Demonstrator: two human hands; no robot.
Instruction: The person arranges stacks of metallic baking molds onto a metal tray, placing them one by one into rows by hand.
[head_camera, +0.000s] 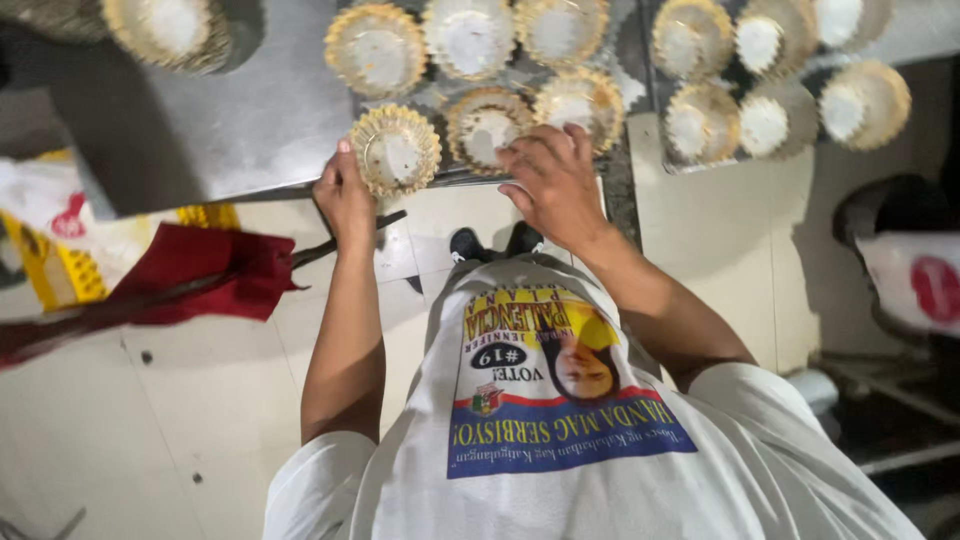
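Observation:
I look straight down past my white printed shirt at a metal table edge. My left hand (345, 195) grips the rim of a fluted gold paper-lined mould (396, 150) at the table's near edge. My right hand (553, 180) rests fingers-down on the front edge of a dark baking tray (440, 100), touching the mould (487, 125) beside it. The tray holds several similar gold fluted moulds with white liners, among them one (580, 100) just above my right fingers.
A second tray (790, 115) at the right carries several more moulds. One mould (165, 28) stands alone at the far left on the steel table (250, 110). A red cloth (210, 275), a yellow-and-white bag (55, 245) and a tiled floor lie below.

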